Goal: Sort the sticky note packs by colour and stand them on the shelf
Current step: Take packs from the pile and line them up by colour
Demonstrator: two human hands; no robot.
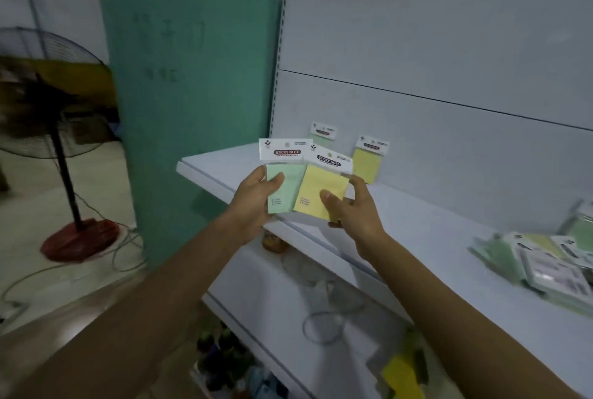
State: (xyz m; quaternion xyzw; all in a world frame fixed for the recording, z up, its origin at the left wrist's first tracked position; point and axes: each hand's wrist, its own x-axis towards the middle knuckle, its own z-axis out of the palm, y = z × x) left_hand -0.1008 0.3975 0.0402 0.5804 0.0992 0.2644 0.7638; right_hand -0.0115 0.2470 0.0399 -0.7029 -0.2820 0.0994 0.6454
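head view: early on, i judge. two packs stand against the shelf (433, 222) back: stood green (322, 134) and stood yellow (368, 162). a pile (545, 265) waits at right. left hand (253, 198) grips green pack (292, 180), right hand (356, 217) pinches yellow pack (316, 185), both over the shelf edge. flat squares, glossy film, white card headers.
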